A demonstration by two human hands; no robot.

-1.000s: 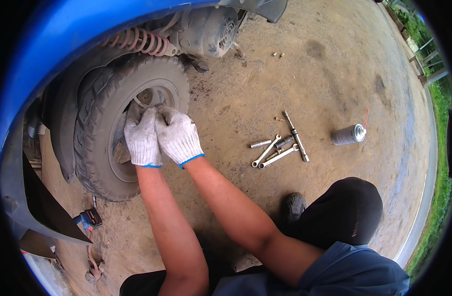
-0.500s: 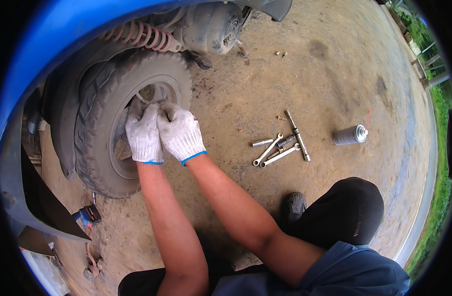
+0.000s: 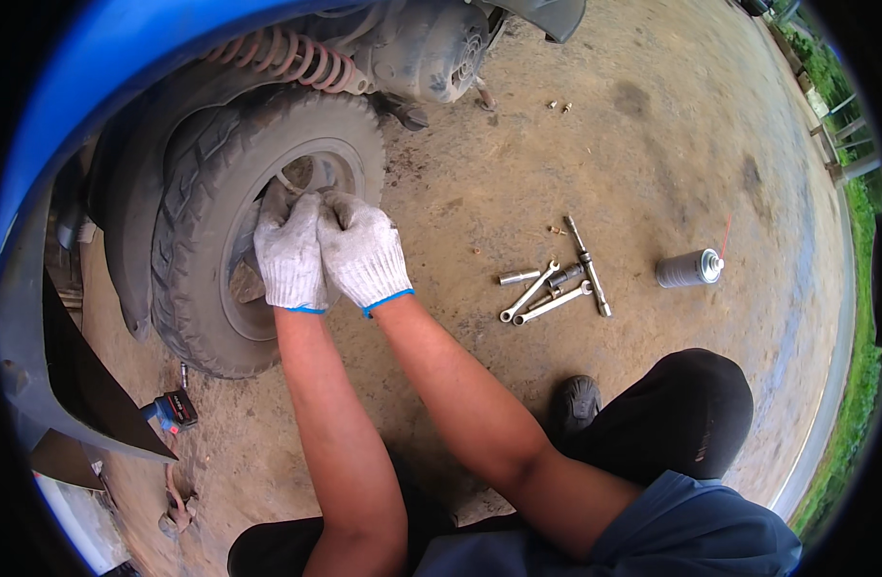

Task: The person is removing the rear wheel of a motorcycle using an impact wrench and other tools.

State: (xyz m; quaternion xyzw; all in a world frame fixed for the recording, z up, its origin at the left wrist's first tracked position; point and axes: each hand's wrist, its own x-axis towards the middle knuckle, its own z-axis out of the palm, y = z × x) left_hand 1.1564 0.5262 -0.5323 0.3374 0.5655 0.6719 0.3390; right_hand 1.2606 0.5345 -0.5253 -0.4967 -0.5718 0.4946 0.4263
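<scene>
Both my hands wear white knit gloves with blue cuffs and meet at the middle of a dusty wheel (image 3: pixel 193 279) with a knobbly tyre. My left hand (image 3: pixel 289 252) is closed, its fingertips reaching into the rim around the hub. Right beside it, touching it, my right hand (image 3: pixel 366 245) has its thumb and fingers pinched together. Whatever the fingers hold is hidden by the gloves. Above the wheel run a red coil spring (image 3: pixel 297 60) and a grey motor casing (image 3: pixel 436 62), under a blue body panel (image 3: pixel 104 91).
On the dirty ground to the right lie wrenches (image 3: pixel 554 302), sockets (image 3: pixel 519 277), a T-handle wrench (image 3: pixel 589 269) and small bolts (image 3: pixel 559 106). Further right stands a spray can (image 3: pixel 689 268) with a red straw. A blue cordless driver (image 3: pixel 175 410) lies at the lower left.
The whole view has shifted slightly, so the wheel and tools appear a little further right. Both hands stay together at the hub, with fingers still closed.
</scene>
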